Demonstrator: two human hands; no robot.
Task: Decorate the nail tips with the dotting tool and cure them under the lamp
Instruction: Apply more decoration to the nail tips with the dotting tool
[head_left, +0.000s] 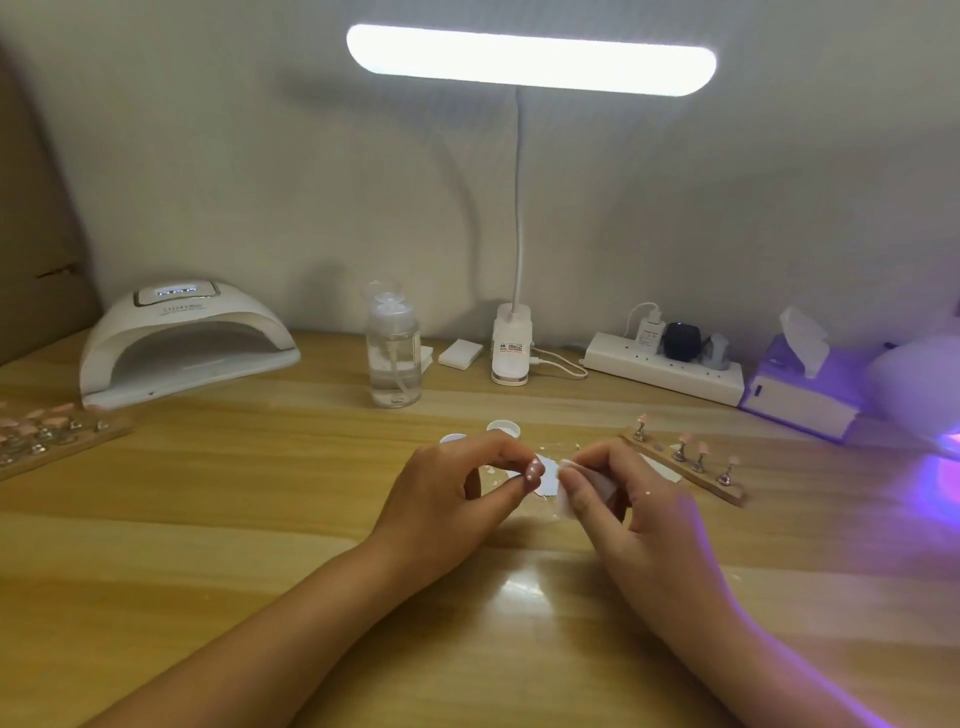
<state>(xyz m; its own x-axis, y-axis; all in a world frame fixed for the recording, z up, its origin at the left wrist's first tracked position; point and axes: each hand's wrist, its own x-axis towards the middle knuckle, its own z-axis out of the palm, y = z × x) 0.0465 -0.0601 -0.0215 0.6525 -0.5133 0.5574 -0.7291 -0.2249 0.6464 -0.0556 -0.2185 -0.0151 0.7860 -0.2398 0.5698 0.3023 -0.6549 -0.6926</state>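
Wooden counter (208, 519) against a pale wall, seen from the head camera. A lit desk lamp (530, 60) on a bent neck stands at the rear centre. The white domed curing lamp (187, 343) sits rear left with its mouth facing the person. Rear right lie a power strip (665, 369) and a tissue box (800, 384), washed by purple light from the right edge. A clear pump bottle (393, 353) stands between the curing lamp and the desk lamp's base.

A long rack (52, 436) of pink tips lies at the left edge. A shorter stand (685, 462), carrying a few pink tips on metal posts, lies just beside the right hand. Two small white cups (505, 428) sit just behind the hands.

The left hand (447, 493) has its fingers curled, pinching one nail tip (535, 470) between thumb and fingertips above mid-counter. Pale dots show on the tip. The right hand (639, 499) pinches a small white pad (566, 488), held just beside the tip. Whether the two touch cannot be told. No dotting tool can be made out.

Handling, as a judgement: the nail tip is very light, thin, glossy plastic, slippery and easily flicked away. Uncured dots would smear. It is best held by its side edges or base, keeping fingers off the decorated face.
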